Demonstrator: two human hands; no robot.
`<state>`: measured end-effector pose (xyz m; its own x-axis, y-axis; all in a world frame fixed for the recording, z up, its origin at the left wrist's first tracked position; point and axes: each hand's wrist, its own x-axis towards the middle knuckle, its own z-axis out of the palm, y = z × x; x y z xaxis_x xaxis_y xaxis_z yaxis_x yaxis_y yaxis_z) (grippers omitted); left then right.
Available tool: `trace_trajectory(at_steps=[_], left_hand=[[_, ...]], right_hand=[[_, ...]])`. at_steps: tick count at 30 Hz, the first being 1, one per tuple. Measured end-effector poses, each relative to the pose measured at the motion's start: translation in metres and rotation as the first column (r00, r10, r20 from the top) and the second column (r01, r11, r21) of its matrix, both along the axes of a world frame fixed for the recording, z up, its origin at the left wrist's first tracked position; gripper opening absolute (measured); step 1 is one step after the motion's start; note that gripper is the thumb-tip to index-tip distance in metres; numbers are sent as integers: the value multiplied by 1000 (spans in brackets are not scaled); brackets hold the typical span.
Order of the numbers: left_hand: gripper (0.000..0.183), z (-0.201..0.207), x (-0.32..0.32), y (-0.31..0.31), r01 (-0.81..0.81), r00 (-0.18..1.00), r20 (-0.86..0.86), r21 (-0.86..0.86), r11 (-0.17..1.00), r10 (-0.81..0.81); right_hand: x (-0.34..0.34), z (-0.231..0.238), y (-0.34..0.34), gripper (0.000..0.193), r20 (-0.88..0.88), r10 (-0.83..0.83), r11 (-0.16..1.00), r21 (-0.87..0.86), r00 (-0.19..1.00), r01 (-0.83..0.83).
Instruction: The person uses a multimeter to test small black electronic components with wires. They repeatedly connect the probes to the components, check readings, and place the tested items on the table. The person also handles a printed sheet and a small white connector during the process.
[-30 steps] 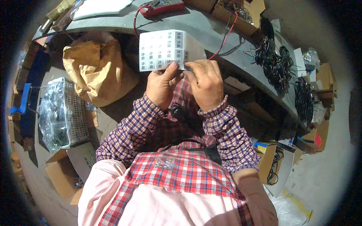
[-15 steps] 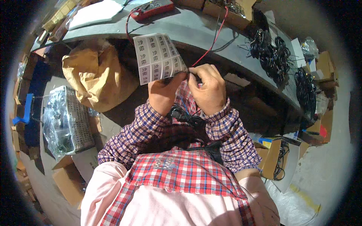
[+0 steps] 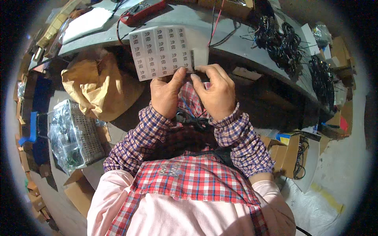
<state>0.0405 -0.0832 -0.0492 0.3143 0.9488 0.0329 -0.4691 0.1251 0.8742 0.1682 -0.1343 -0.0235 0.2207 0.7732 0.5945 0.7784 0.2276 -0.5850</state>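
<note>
My left hand (image 3: pixel 165 94) is closed on a white sheet of printed labels (image 3: pixel 157 51), its thumb lying over the lower edge. At the sheet's lower right, beside a dark strip on the backing, my right hand (image 3: pixel 218 92) pinches the edge between thumb and index finger. Whether a single label is lifting there is too small to tell. Below both hands, black cables (image 3: pixel 191 118) lie over the checked apron (image 3: pixel 197 177) on my lap.
A grey bench (image 3: pixel 236 47) curves across the front, with a red multimeter (image 3: pixel 141 11) and bundles of black cable (image 3: pixel 279 47). A brown paper bag (image 3: pixel 98 86) stands left, near a white plastic basket (image 3: pixel 84 135) with clear bags. An open cardboard box (image 3: pixel 285 157) sits at right.
The label sheet has flattened and turned to face me more, showing its bare right part. My left thumb now shows on its front; the view has shifted slightly.
</note>
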Motion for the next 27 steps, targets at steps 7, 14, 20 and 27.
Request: trace_trajectory(at_steps=[7, 14, 20, 27], left_hand=[[16, 4, 3, -9, -15, 953, -286, 273, 962, 96], [19, 6, 6, -10, -2, 949, -306, 237, 972, 76], [19, -3, 7, -7, -20, 988, -150, 104, 994, 35], [19, 4, 8, -10, -45, 937, -305, 386, 922, 173]], right_hand=[[7, -2, -2, 17, 28, -38, 999, -9, 999, 38], [13, -1, -3, 20, 72, -11, 1000, -4, 997, 12], [11, 0, -5, 18, -92, 0, 1000, -27, 996, -3], [12, -2, -6, 16, 31, -22, 1000, 19, 999, 21]])
